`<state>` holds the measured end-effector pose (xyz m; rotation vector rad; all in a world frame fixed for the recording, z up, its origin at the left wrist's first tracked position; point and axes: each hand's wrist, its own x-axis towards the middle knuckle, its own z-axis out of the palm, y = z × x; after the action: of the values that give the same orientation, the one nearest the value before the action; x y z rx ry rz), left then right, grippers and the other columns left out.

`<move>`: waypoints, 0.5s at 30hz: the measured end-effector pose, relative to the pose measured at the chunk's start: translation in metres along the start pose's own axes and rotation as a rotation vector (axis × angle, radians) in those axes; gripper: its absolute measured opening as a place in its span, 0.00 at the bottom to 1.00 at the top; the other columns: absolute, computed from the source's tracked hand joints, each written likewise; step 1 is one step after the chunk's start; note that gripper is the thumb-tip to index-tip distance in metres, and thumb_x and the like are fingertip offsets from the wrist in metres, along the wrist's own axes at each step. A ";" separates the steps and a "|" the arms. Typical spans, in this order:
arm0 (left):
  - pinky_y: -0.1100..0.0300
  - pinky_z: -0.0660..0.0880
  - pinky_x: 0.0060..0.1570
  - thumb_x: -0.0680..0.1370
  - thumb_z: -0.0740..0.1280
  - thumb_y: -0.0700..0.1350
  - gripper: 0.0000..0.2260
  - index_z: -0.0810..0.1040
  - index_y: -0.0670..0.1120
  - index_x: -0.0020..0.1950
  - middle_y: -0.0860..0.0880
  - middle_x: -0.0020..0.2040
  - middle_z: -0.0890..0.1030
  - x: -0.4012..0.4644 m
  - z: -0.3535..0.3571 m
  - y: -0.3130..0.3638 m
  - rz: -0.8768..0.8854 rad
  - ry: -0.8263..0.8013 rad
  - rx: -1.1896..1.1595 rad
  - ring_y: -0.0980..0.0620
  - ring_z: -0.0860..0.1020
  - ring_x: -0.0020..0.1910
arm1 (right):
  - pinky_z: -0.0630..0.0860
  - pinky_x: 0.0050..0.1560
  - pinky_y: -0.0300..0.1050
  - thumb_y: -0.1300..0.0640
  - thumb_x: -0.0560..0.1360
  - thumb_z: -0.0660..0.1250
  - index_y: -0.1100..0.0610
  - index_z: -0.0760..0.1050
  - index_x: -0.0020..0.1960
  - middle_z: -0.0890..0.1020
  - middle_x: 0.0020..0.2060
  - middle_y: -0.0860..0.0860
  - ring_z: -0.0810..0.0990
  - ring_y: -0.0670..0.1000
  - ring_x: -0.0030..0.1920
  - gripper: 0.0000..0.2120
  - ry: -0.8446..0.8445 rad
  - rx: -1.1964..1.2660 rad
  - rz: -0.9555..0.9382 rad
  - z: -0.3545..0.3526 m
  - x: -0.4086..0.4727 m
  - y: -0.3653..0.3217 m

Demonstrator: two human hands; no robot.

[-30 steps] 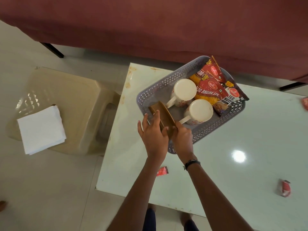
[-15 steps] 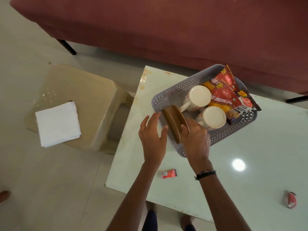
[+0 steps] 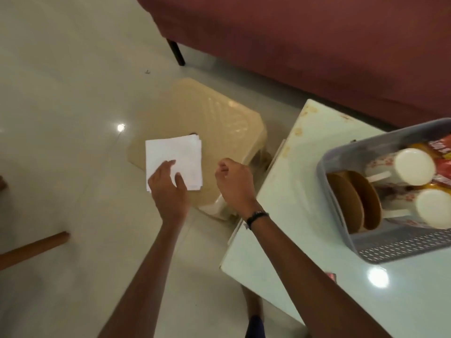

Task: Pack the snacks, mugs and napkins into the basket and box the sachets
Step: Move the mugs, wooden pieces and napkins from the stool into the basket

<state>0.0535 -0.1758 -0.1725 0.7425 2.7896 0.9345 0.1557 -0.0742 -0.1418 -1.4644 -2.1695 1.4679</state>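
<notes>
Both arms reach out: left hand point(image 3: 168, 189) spread on napkins point(image 3: 173, 160), right hand point(image 3: 234, 184) loosely curled.

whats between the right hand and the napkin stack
In the head view, only bare top of the beige stool separates the right hand from the napkin stack; the left hand already rests on the stack.

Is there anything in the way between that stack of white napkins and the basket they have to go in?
Nothing visible blocks the way. The napkins lie on the beige stool with the left hand already on them. The basket sits open-topped on the table beside it, though plates and mugs leave little room inside.
</notes>
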 end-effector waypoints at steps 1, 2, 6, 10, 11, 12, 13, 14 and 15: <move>0.59 0.60 0.62 0.74 0.60 0.40 0.16 0.75 0.41 0.61 0.43 0.60 0.78 0.011 -0.003 -0.012 -0.021 0.003 0.040 0.40 0.73 0.60 | 0.77 0.46 0.51 0.61 0.74 0.62 0.64 0.74 0.45 0.81 0.42 0.56 0.78 0.57 0.44 0.06 -0.016 0.003 0.006 0.015 0.006 -0.006; 0.58 0.61 0.61 0.74 0.61 0.41 0.16 0.74 0.42 0.61 0.43 0.60 0.77 0.021 -0.006 -0.023 -0.056 -0.003 0.076 0.40 0.72 0.61 | 0.74 0.43 0.48 0.59 0.74 0.63 0.63 0.71 0.43 0.79 0.41 0.54 0.76 0.55 0.42 0.06 -0.029 -0.002 0.012 0.028 0.012 -0.011; 0.55 0.63 0.59 0.73 0.66 0.44 0.17 0.74 0.43 0.62 0.40 0.62 0.73 0.044 -0.010 -0.044 -0.204 -0.055 0.082 0.39 0.71 0.61 | 0.71 0.52 0.45 0.53 0.74 0.67 0.61 0.70 0.56 0.73 0.52 0.53 0.72 0.53 0.51 0.16 -0.007 -0.047 0.029 0.070 0.030 -0.024; 0.52 0.70 0.59 0.70 0.72 0.42 0.19 0.74 0.44 0.59 0.39 0.60 0.70 0.054 -0.012 -0.045 -0.294 -0.051 -0.040 0.39 0.74 0.54 | 0.70 0.61 0.47 0.52 0.71 0.70 0.61 0.67 0.62 0.71 0.59 0.55 0.71 0.56 0.57 0.24 0.046 -0.159 0.033 0.088 0.040 -0.025; 0.53 0.71 0.58 0.69 0.72 0.42 0.21 0.73 0.44 0.60 0.39 0.59 0.69 0.056 -0.012 -0.046 -0.315 -0.056 -0.071 0.41 0.74 0.53 | 0.70 0.61 0.48 0.53 0.71 0.71 0.61 0.66 0.62 0.71 0.59 0.55 0.71 0.55 0.57 0.24 0.063 -0.167 0.032 0.090 0.041 -0.025; 0.56 0.71 0.56 0.69 0.73 0.41 0.23 0.71 0.43 0.62 0.40 0.60 0.69 0.057 -0.014 -0.045 -0.347 -0.072 -0.093 0.44 0.74 0.51 | 0.71 0.61 0.48 0.53 0.71 0.71 0.60 0.66 0.61 0.71 0.59 0.55 0.71 0.55 0.57 0.25 0.070 -0.163 0.034 0.091 0.042 -0.024; 0.58 0.70 0.54 0.69 0.73 0.40 0.25 0.69 0.43 0.63 0.40 0.60 0.70 0.059 -0.015 -0.042 -0.384 -0.086 -0.114 0.46 0.73 0.49 | 0.71 0.60 0.48 0.53 0.70 0.71 0.60 0.66 0.61 0.72 0.59 0.55 0.71 0.55 0.57 0.25 0.072 -0.151 0.030 0.092 0.042 -0.022; 0.58 0.70 0.52 0.69 0.72 0.39 0.26 0.67 0.42 0.65 0.41 0.60 0.71 0.061 -0.017 -0.040 -0.429 -0.101 -0.135 0.46 0.73 0.50 | 0.71 0.60 0.49 0.54 0.70 0.72 0.60 0.67 0.61 0.72 0.59 0.55 0.71 0.55 0.57 0.24 0.064 -0.136 0.026 0.092 0.042 -0.022; 0.58 0.71 0.51 0.69 0.72 0.38 0.27 0.65 0.41 0.65 0.42 0.59 0.73 0.064 -0.018 -0.038 -0.480 -0.111 -0.167 0.46 0.74 0.50 | 0.71 0.60 0.49 0.54 0.70 0.72 0.60 0.67 0.61 0.72 0.59 0.55 0.71 0.55 0.57 0.24 0.054 -0.118 0.020 0.092 0.041 -0.021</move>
<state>-0.0226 -0.1808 -0.1775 0.0856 2.5694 0.9722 0.0678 -0.1018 -0.1879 -1.5479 -2.2507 1.3104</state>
